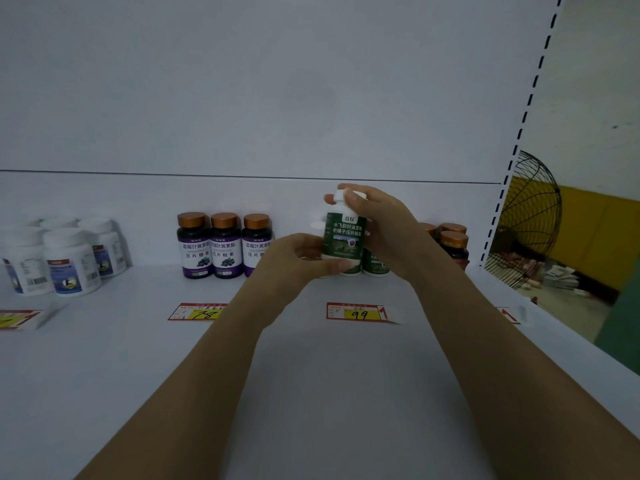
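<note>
Head view. The green-labelled bottle [343,239] is held upright just right of the frame centre, raised clear of the white shelf [311,375]. It sits in front of the matching green bottles [375,268] that stand at the back of the shelf.

The left hand [298,259] grasps the bottle's lower end, with curled fingers and thumb closed round the base. The right hand [384,230] grasps the upper end. Its fingers are curled over the white cap [341,196] and its palm lies against the bottle's right side. Both forearms enter from the lower edge of the frame.

Left of centre, three purple-labelled bottles [225,249] with copper caps stand side by side. At the far left stands a group of white bottles [67,263]. Right of the hands, dark copper-capped bottles [454,247] are partly hidden.

On the shelf front lie a price tag marked 78 [198,311] and a price tag marked 99 [358,311]. A black wire fan [530,216] shows at the right edge.
</note>
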Tool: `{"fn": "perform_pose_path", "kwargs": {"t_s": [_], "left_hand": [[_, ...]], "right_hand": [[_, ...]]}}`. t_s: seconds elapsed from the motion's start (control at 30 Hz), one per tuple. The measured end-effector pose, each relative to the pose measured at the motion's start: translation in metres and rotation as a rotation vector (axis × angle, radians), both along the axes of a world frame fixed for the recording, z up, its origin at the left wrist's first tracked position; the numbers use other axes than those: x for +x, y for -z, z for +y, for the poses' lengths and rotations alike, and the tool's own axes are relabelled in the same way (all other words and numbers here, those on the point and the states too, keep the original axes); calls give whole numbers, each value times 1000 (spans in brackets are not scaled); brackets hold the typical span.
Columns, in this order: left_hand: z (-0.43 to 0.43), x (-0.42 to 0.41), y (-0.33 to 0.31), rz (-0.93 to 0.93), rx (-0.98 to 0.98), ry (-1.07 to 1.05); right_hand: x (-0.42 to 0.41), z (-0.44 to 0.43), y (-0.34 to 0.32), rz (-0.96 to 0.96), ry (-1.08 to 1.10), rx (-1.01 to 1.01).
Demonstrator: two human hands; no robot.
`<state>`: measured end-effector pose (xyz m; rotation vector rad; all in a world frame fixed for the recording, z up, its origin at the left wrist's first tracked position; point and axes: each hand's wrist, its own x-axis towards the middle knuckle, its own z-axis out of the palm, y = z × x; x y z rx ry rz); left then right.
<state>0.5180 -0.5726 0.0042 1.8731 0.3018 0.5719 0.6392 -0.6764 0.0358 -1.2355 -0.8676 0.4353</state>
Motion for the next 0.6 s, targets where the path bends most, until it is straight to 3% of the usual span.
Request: {"fn": "perform_pose_path", "kwargs": {"t_s": [0.2, 0.43, 0.6], "left_hand": [[0, 1, 0, -91, -5, -115], [2, 3, 3, -28, 84, -64], [9, 3, 5, -166, 117, -136]], "right_hand": [[-6, 2, -1, -50, 53, -34], [-7, -2, 0, -126, 23, -72], [-12, -4, -3, -298, -45, -82]]}}
